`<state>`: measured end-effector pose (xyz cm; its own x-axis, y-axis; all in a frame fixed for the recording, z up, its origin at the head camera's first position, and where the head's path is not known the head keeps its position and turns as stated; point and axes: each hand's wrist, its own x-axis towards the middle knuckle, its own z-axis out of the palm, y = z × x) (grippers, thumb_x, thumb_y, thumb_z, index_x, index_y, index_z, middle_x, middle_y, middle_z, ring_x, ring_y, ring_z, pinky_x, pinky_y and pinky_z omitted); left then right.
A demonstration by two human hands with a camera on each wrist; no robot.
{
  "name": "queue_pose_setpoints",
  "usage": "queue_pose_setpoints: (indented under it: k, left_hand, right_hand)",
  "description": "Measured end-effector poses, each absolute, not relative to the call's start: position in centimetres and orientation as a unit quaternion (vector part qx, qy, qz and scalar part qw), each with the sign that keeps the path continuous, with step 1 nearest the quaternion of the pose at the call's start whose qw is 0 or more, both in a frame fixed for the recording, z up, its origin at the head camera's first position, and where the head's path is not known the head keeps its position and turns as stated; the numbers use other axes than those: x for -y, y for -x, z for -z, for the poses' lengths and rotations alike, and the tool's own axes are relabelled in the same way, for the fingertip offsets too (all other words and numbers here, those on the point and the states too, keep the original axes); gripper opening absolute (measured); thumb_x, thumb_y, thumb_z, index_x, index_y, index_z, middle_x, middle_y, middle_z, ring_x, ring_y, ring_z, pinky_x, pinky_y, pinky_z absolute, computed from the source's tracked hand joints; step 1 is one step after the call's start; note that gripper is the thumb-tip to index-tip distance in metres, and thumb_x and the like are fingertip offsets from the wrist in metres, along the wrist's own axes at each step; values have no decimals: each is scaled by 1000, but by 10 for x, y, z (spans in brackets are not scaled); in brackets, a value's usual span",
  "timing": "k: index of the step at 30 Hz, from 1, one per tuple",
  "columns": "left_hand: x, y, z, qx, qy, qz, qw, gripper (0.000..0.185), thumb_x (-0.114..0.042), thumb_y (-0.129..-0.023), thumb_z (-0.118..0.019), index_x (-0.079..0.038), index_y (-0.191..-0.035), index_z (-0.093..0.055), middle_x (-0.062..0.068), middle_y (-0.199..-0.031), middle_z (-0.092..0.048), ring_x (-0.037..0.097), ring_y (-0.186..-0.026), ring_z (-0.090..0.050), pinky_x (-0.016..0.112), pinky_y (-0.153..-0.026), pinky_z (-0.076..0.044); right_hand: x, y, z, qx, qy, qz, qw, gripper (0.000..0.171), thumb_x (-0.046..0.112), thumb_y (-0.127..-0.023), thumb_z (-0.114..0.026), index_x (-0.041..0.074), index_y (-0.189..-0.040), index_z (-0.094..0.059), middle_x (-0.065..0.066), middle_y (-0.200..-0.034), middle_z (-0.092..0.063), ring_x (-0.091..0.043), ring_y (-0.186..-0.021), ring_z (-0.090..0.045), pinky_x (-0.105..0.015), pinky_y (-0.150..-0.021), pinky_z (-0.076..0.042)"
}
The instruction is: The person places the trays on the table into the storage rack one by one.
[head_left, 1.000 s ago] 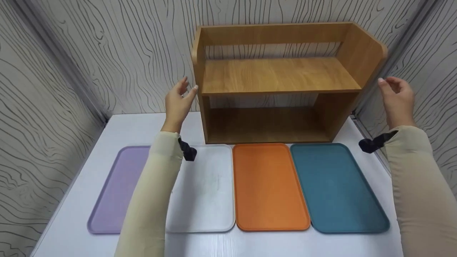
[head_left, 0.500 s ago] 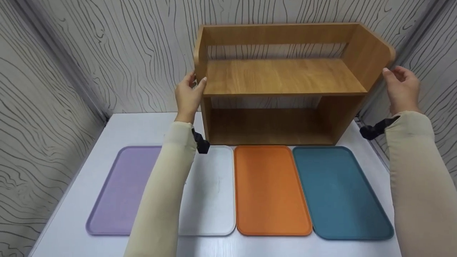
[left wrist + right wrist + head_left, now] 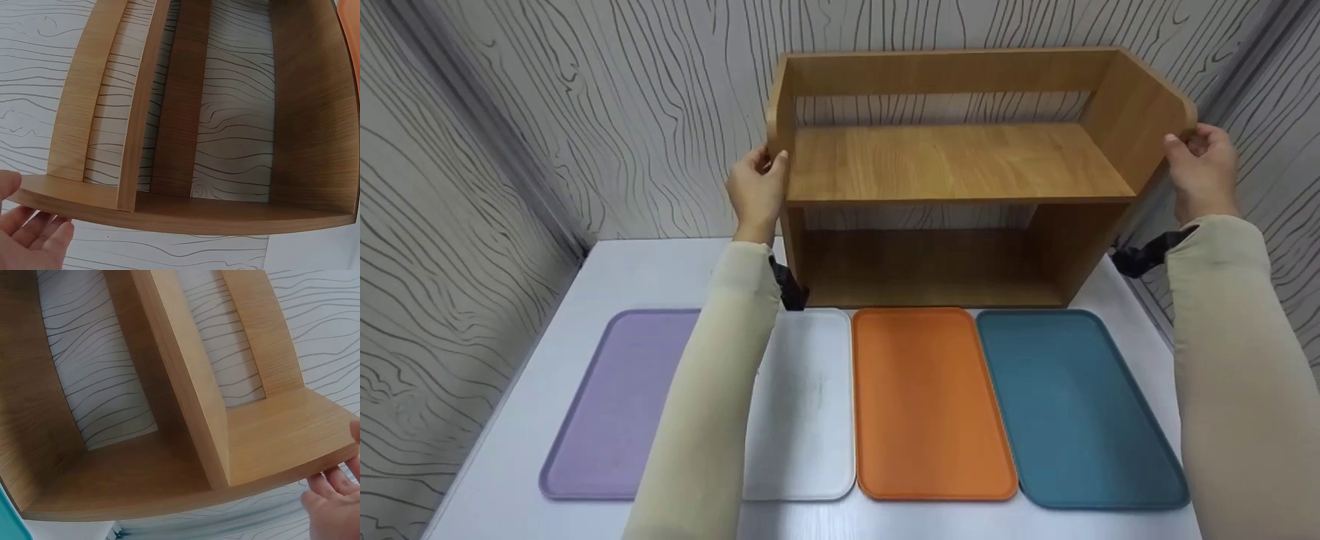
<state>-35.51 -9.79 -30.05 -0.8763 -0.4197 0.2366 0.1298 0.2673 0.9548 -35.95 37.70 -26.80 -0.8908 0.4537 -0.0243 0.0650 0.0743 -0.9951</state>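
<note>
A two-level wooden desktop shelf (image 3: 960,161) stands upright at the back of the white table. My left hand (image 3: 756,184) grips the front edge of its left side panel, below the rounded upper corner. In the left wrist view, that hand's fingers (image 3: 34,230) lie along the panel's outer face, with the thumb on the other side of the edge. My right hand (image 3: 1206,169) holds the right side panel at about the same height. The right wrist view shows those fingers (image 3: 332,484) under the panel's outside and the thumb partly cut off by the frame. Both shelf levels are bare.
Four trays lie side by side before the shelf: purple (image 3: 622,405), white (image 3: 802,405), orange (image 3: 934,405) and teal (image 3: 1080,409). My left sleeve (image 3: 697,405) covers parts of the purple and white ones. Wood-patterned walls (image 3: 675,112) enclose the table (image 3: 652,266).
Both hands have moved forward and up to the shelf's side panels and closed on them. The left hand has also moved right. The shelf and trays appear only slightly shifted in view.
</note>
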Motion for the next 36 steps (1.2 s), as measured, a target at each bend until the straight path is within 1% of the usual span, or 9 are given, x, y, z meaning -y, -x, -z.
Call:
queue_pose_setpoints:
  k: [4,7,9,15,19,22,25,28,36]
  left_hand:
    - [97,357,296,771,-101,586,229,36,-19,-94,-59,-2,-126,-59,11,-123,-63,17,-110,-60,24,-89,-49]
    - [96,358,294,778,-100,576,232,36,-18,-94,-58,-2,-127,-58,12,-123,-62,18,-111,-60,23,-90,-49]
    - [95,359,293,781,-98,571,235,35,-17,-95,-57,-2,-127,-58,12,-123,-62,17,-110,-60,23,-90,-49]
    - [91,359,294,801,-73,532,266,29,-15,-96,-55,0,-119,-63,13,-117,-65,18,-105,-62,23,-86,-50]
    - [91,357,296,822,-65,490,283,27,-14,-97,-53,1,-117,-63,13,-115,-65,18,-105,-62,24,-86,-51]
    - [92,355,298,829,-65,475,289,27,-14,-98,-52,1,-117,-63,14,-116,-65,19,-105,-62,25,-87,-51]
    - [93,354,300,837,-61,452,303,26,-14,-97,-52,2,-114,-64,15,-112,-66,21,-101,-64,29,-84,-52]
    - [94,354,299,841,-61,438,313,25,-15,-97,-53,1,-112,-65,15,-109,-67,23,-98,-64,32,-82,-51]
    - [107,357,298,836,-72,446,311,28,-16,-98,-51,1,-116,-63,14,-111,-67,22,-102,-63,30,-85,-51]
  right_hand:
    - [-375,362,269,726,190,-643,152,29,25,-96,-50,25,-124,-41,12,-120,-45,-6,-119,-41,-17,-85,-39]
    - [-374,363,267,720,195,-646,162,14,22,-96,-50,26,-107,-42,12,-107,-44,-7,-113,-43,-14,-71,-38]
    - [-374,362,266,717,197,-646,170,11,21,-96,-50,26,-102,-42,12,-106,-42,-7,-112,-42,-14,-74,-38]
    - [-376,361,265,709,204,-647,193,12,17,-97,-50,25,-101,-43,12,-109,-42,-8,-120,-40,-27,-105,-31]
    - [-374,361,267,705,208,-646,206,12,16,-96,-51,25,-102,-45,10,-120,-44,-8,-122,-41,-30,-108,-30]
    - [-373,363,268,710,211,-636,214,14,15,-95,-54,25,-101,-47,8,-121,-47,-8,-118,-44,-27,-102,-37]
    - [-372,364,269,730,214,-608,226,14,14,-93,-55,25,-97,-49,11,-108,-51,-4,-106,-49,-17,-83,-45]
    - [-373,363,268,735,210,-602,232,13,13,-92,-57,24,-94,-51,12,-97,-52,-2,-98,-51,-8,-64,-42]
    - [-366,360,269,739,196,-610,207,14,17,-92,-59,25,-103,-53,8,-112,-56,-9,-106,-52,-7,-64,-44]
